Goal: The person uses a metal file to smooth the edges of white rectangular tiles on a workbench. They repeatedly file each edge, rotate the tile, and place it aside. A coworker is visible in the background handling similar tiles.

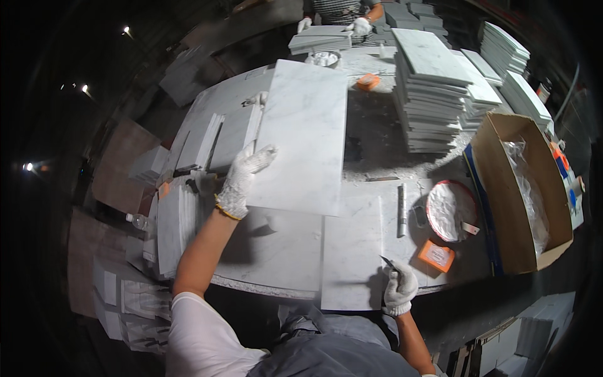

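My left hand (237,182), in a white knitted glove, grips a large white marble tile (303,138) by its left edge, fingers lying over the face. That tile is held up over the table, its lower edge blurred. In my right hand (400,289), also gloved, the fingers close round a thin tool with a dark, narrow tip (387,261); most of its handle is hidden. Beside the right hand a second marble tile (352,264) lies flat, reaching past the table's near edge. An orange box (436,255) and a red-rimmed bowl of white paste (451,210) are nearby.
A marker (402,210) lies left of the bowl. An open cardboard box (524,195) stands at the right. Tall tile stacks (430,94) rise behind; more tiles (179,217) stand on edge at left. Across the table, a person's gloved hands (359,26) touch stacked tiles.
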